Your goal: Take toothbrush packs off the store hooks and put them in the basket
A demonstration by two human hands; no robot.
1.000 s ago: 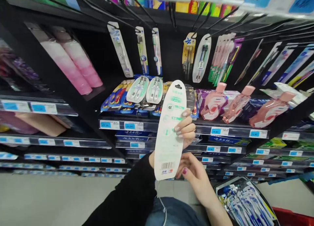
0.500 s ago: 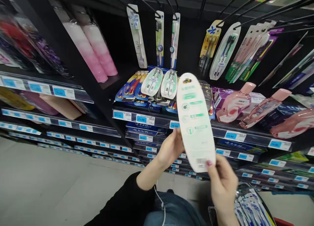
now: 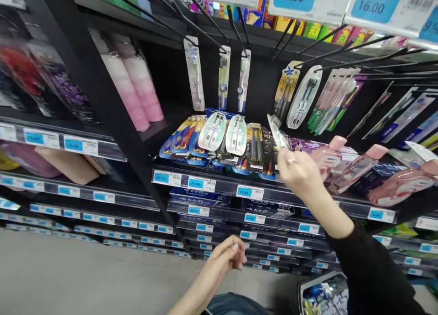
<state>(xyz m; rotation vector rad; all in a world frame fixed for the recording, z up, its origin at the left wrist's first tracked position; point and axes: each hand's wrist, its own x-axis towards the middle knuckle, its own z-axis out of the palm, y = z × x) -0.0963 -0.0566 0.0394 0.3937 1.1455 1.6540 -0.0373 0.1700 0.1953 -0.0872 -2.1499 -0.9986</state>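
My right hand [image 3: 297, 169] pinches a toothbrush pack [image 3: 278, 131] and tilts it nearly edge-on just above the shelf. Several toothbrush packs lie left of it: two white-and-green twin packs [image 3: 236, 135] on top, a black-and-gold pack [image 3: 256, 144] beside them and blue-edged packs [image 3: 186, 135] underneath. Below the shelf edge, my left hand [image 3: 227, 255] hangs empty, its fingers loosely curled and apart from the goods. Another white-and-green twin pack [image 3: 304, 97] hangs on a hook behind my right hand.
Pink mouthwash bottles [image 3: 357, 169] lie right of my right hand. Metal hooks [image 3: 212, 18] stick out overhead, bearing single toothbrushes [image 3: 195, 73]. Price tags line the shelf edge [image 3: 232, 189]. A basket [image 3: 301, 292] of packaged goods stands on the floor at lower right.
The twin toothbrush pack held in both hands has left my left hand. My right hand has moved up to the shelf with a pack; my left hand has dropped lower. The view has shifted.
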